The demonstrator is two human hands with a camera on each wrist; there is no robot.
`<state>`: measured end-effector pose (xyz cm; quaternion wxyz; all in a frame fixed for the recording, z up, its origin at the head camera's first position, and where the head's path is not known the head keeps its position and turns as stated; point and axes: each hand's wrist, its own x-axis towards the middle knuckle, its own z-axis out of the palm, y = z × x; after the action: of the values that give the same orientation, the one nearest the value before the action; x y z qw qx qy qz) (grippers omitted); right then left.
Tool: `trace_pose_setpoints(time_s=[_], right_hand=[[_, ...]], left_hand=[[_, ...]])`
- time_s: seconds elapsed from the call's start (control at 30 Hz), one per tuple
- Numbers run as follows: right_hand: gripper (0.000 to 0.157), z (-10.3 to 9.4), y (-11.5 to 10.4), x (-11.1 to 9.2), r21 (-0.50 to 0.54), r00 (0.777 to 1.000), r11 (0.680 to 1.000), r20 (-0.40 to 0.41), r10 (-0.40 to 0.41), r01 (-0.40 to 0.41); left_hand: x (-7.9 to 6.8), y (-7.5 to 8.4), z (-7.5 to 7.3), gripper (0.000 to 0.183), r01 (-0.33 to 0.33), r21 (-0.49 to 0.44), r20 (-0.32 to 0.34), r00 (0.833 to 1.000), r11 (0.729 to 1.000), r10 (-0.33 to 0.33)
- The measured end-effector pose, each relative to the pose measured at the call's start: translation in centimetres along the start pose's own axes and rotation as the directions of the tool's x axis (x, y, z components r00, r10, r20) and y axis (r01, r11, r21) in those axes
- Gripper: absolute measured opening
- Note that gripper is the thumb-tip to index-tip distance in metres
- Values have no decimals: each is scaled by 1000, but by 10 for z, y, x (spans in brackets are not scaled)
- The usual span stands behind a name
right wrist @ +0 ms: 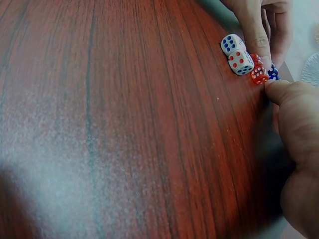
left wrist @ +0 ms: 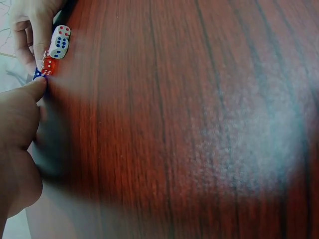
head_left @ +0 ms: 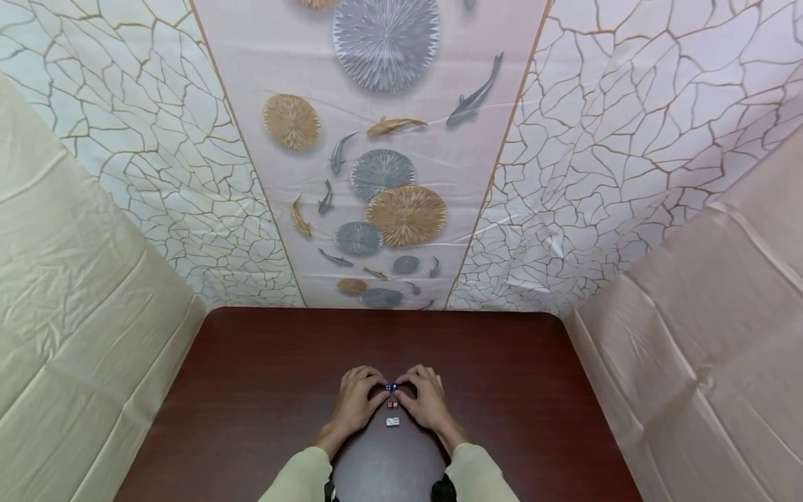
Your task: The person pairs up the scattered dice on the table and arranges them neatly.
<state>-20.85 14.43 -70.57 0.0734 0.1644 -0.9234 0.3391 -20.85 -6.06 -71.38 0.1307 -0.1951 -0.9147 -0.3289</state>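
Observation:
Two blue dice [head_left: 392,387] sit side by side on the table between my hands. My left hand [head_left: 356,399] pinches the left one with curled thumb and forefinger, and my right hand [head_left: 428,397] does the same from the right. Just nearer to me lies a pair of red dice [head_left: 392,404], side by side. Closest to my body is a pair of white dice [head_left: 392,422] with blue and red pips. In the right wrist view, the red dice [right wrist: 258,74] lie between the white dice [right wrist: 240,62] and the blue dice [right wrist: 273,72], which fingertips partly hide.
The dark red-brown wooden table [head_left: 263,418] has rounded far corners. A patterned cloth [head_left: 389,167] with fish and round leaves hangs behind its far edge. Beige padded panels [head_left: 702,335] flank the table on both sides.

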Motion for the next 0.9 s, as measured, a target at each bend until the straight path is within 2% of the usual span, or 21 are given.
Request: trace_pose_setpoints(time_s=[0.6, 0.9], right_hand=[[18, 1, 3, -2, -6, 1000, 1000, -15, -16, 16], [18, 4, 4, -2, -15, 998, 999, -41, -37, 37]], left_hand=[[0, 3, 0, 15, 39, -11, 32, 999, 999, -39], [0, 3, 1, 16, 32, -8, 13, 999, 999, -32]])
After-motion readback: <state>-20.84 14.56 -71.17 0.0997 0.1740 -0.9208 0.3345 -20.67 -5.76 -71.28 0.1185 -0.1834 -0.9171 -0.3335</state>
